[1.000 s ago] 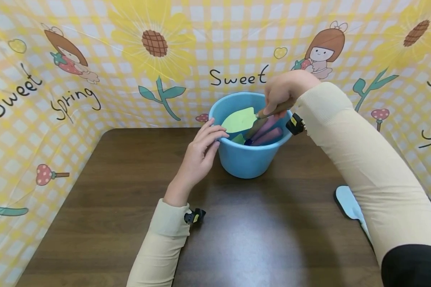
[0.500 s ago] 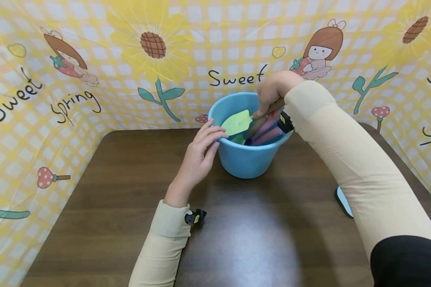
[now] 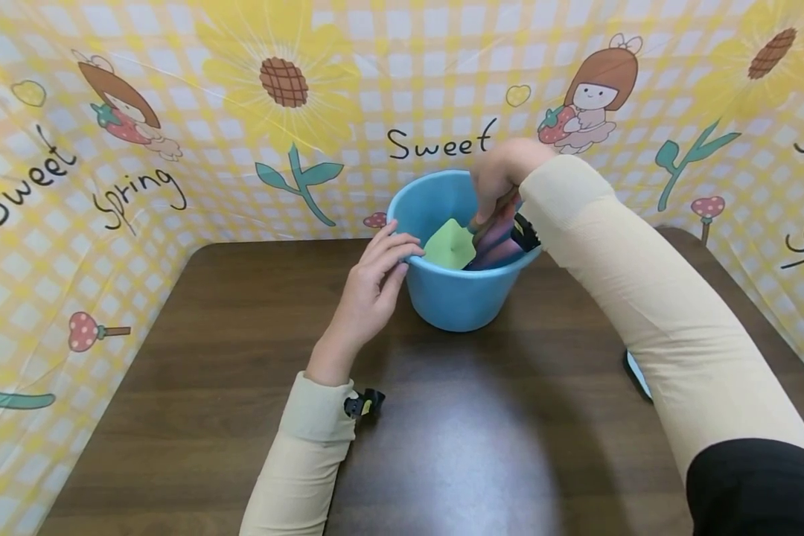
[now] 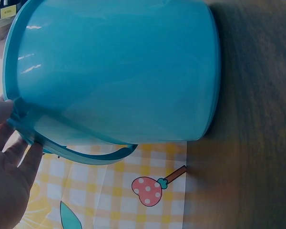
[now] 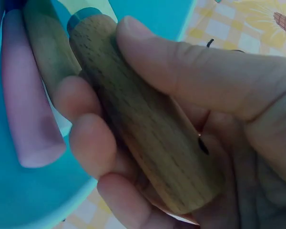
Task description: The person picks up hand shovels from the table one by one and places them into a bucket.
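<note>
A light blue bucket (image 3: 462,305) stands upright on the table at the back. My left hand (image 3: 371,290) holds its near-left rim, thumb outside and fingers over the edge; the left wrist view has these fingers beside the bail handle (image 4: 95,156), which hangs down. Reaching in from the right, my right hand (image 3: 502,179) grips the wooden handle (image 5: 143,119) of a garden trowel, thumb along the top and fingers curled beneath. The trowel's pale green blade (image 3: 450,246) is inside the bucket. Next to it are pink handles (image 5: 32,95) and another wooden handle (image 5: 50,45).
A light blue thing with a dark edge (image 3: 636,376) lies on the brown table (image 3: 208,417) at the right, mostly hidden under my right sleeve (image 3: 643,298). A yellow checked cloth (image 3: 375,74) stands as a wall behind and at both sides.
My right hand has moved left and down with the trowel, and the blade has sunk deeper into the bucket. The right sleeve covers more of the light blue thing. My left hand stays put.
</note>
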`<move>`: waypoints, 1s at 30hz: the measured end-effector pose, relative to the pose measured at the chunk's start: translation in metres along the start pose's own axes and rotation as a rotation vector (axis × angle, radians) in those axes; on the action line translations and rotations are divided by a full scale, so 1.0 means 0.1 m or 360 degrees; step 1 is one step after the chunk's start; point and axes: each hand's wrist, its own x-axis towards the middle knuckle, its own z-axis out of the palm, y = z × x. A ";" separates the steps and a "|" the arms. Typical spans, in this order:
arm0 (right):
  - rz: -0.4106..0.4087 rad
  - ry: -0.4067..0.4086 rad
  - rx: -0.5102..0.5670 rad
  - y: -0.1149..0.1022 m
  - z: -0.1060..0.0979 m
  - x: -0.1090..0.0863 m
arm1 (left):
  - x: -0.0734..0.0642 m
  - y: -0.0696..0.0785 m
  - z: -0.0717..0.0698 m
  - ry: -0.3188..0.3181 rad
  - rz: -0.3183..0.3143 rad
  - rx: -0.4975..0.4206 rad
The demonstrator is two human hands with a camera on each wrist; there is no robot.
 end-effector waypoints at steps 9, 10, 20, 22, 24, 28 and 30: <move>-0.0019 -0.0073 0.0006 -0.05 0.06 0.10 | 0.00 0.01 0.01 0.0000 0.0013 0.0001; -0.0019 -0.0078 0.0018 -0.06 0.07 0.10 | 0.00 0.01 0.00 0.0001 0.0015 -0.0001; -0.0031 -0.0109 0.0077 -0.11 0.12 0.10 | 0.00 0.02 -0.01 0.0000 -0.0006 0.0004; -0.0046 -0.0115 0.0063 -0.12 0.13 0.10 | 0.00 0.02 -0.01 -0.0002 -0.0007 -0.0001; -0.0049 -0.0104 0.0060 -0.13 0.14 0.11 | -0.01 0.02 -0.01 -0.0006 -0.0019 0.0003; -0.0055 -0.0081 0.0040 -0.13 0.15 0.12 | -0.02 0.02 -0.02 -0.0012 -0.0036 0.0005; -0.0056 -0.0073 0.0050 -0.12 0.15 0.13 | -0.02 0.02 -0.02 -0.0012 -0.0037 0.0002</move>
